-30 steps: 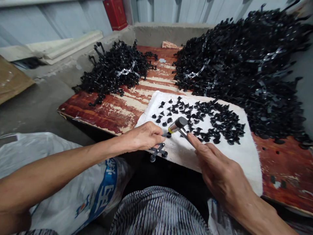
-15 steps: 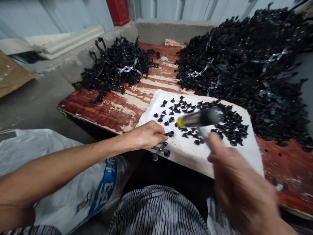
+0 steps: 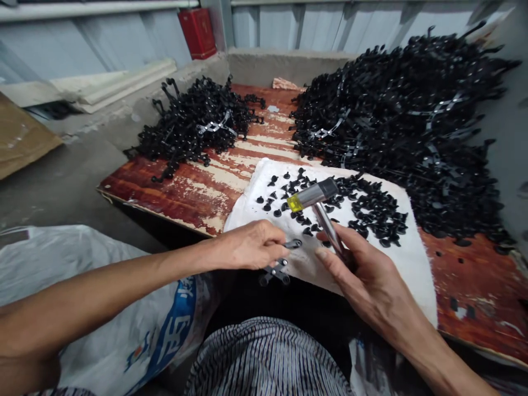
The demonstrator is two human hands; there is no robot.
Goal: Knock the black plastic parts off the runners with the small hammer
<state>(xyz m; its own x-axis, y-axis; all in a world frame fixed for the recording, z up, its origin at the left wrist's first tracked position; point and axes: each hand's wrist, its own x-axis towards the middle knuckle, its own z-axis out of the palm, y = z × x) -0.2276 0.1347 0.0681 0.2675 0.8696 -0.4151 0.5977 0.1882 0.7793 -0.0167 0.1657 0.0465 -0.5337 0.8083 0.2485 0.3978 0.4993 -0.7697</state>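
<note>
My left hand (image 3: 258, 245) pinches a black hinged linkage (image 3: 277, 269) at the near edge of a white cloth (image 3: 317, 264). One arm of the linkage sticks out past my fingers over the cloth; the rest hangs near the edge, and part is hidden under my hand. A mallet (image 3: 328, 223) with a metal handle, one yellow face and one black face lies in my right hand (image 3: 367, 275). My thumb and fingers are wrapped loosely around its handle. The mallet's head is above many small black round-headed parts (image 3: 373, 214) scattered across the cloth.
A large heap of black linkages (image 3: 391, 104) rises at the back right, with a smaller heap (image 3: 198, 118) at the back left. Both lie on a worn red-brown board (image 3: 181, 192). A white printed sack (image 3: 103, 286) stands at the lower left. A red box (image 3: 197, 33) sits behind.
The mallet, blurred by motion earlier, is now sharp and a little further left, its handle more visible. My right hand has turned and loosened its grip. My left hand still holds the linkage.
</note>
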